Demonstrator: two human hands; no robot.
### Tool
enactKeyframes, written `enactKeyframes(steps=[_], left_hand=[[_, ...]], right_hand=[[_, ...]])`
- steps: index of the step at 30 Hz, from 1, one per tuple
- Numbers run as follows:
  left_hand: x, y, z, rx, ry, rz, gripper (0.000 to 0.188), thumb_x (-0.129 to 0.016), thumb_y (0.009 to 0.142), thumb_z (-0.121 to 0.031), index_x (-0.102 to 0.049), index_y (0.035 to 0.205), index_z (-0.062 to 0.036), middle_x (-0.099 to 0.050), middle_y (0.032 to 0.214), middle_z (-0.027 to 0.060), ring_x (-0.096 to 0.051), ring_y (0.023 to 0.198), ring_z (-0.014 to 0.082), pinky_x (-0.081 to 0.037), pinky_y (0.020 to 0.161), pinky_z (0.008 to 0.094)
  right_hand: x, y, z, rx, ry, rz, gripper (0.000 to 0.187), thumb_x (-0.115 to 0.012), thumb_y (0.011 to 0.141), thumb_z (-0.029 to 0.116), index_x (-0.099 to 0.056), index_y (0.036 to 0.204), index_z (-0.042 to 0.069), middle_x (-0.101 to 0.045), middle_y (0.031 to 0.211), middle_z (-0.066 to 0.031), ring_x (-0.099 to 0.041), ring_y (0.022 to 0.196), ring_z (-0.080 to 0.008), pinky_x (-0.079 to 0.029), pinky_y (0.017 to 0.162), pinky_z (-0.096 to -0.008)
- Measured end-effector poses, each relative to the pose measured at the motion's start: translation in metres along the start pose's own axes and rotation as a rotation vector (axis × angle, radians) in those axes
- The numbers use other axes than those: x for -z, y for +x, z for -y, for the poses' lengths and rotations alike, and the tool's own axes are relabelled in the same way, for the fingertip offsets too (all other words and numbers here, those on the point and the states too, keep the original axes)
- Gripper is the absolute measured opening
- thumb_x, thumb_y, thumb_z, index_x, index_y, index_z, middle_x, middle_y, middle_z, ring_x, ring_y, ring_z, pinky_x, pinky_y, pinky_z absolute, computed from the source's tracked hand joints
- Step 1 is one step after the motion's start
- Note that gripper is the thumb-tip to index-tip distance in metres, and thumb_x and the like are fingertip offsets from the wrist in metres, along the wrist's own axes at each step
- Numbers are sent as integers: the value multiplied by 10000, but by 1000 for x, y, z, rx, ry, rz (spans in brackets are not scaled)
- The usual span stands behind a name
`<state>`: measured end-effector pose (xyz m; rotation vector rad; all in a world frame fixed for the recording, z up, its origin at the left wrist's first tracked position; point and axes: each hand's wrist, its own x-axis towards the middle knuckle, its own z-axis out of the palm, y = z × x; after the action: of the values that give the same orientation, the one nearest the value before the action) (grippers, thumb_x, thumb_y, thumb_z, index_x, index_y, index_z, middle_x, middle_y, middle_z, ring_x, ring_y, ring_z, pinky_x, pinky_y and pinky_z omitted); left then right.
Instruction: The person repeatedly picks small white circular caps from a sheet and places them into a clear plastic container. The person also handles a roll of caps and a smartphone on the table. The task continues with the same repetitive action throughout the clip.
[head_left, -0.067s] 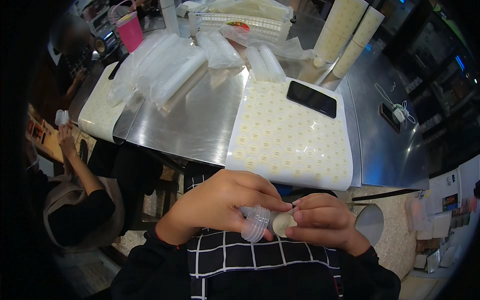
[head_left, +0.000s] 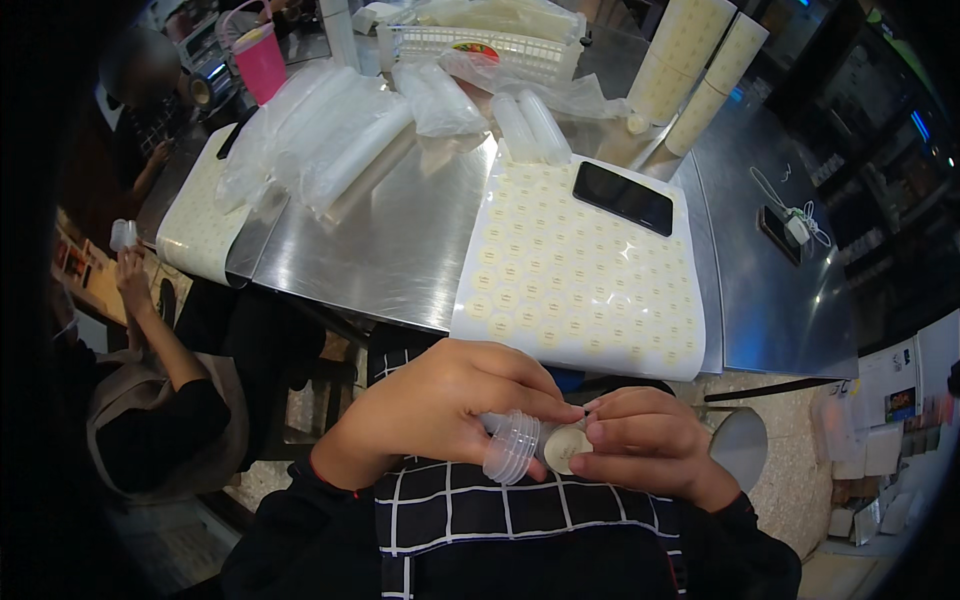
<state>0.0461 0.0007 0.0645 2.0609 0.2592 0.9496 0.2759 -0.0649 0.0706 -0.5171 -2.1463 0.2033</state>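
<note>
Over my lap, my left hand [head_left: 470, 400] is closed around a short stack of clear plastic cups [head_left: 512, 450], whose ringed rims show below the thumb. Right beside the stack is a round cream sticker [head_left: 566, 450] with small print, lying on a flat round end, apparently of a clear cup. The fingers of my right hand [head_left: 645, 440] curl over that stickered cup from the right. Both hands' fingertips meet just above the sticker; how the cup under it joins the stack is hidden. On the table ahead lies a sheet of round cream stickers [head_left: 570, 280].
A black phone [head_left: 624, 198] rests on the sticker sheet. Behind are bagged clear cup stacks [head_left: 330, 130], a white basket [head_left: 480, 50], sticker rolls [head_left: 680, 50] and a pink bucket [head_left: 258, 62]. Another phone [head_left: 780, 233] with a cable lies right. Co-workers [head_left: 165, 420] are at the left.
</note>
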Motion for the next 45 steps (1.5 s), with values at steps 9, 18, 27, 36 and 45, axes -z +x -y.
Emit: enactKeyframes(steps=[9,18,27,36,45], left_hand=[[-2,-1,2,14,12,1,487,-889,625,-300,-743,1055,-124,-704,925,60,-696,796,225,-553,699,309],[-1,-1,29,129,-164,-14,457,-905,616,-271,-746,962,-18,-723,885,99,-699,783,200,-526,687,279],[-15,-4,37,270,-225,51,509,-910,615,-335,-742,976,-18,-727,905,91,-696,812,191,-525,717,277],[-15,-1,54,470,-483,78,595,-952,547,-156,-713,1074,-15,-724,999,75,-652,913,122,-513,806,265],[-23,21,116,584,-267,-290,542,-913,638,-150,-682,1096,27,-703,1055,98,-647,952,151,-512,866,290]], right_hand=[[5,5,4,-74,-60,93,310,-773,697,65,-741,997,136,-599,1123,-58,-650,920,-221,-579,746,-314],[12,15,3,-380,-69,392,456,-792,720,342,-689,1151,233,-503,1373,-85,-528,1168,-287,-477,978,-399],[-4,4,0,-294,-165,218,495,-774,742,415,-673,1201,260,-448,1430,-86,-453,1261,-312,-445,1016,-415],[5,-42,-8,-368,-92,128,368,-783,774,269,-678,1114,178,-566,1287,-81,-537,1180,-301,-457,964,-420],[49,-131,-60,-767,-322,-43,220,-760,783,95,-701,992,61,-704,1046,-95,-635,1108,-304,-464,988,-400]])
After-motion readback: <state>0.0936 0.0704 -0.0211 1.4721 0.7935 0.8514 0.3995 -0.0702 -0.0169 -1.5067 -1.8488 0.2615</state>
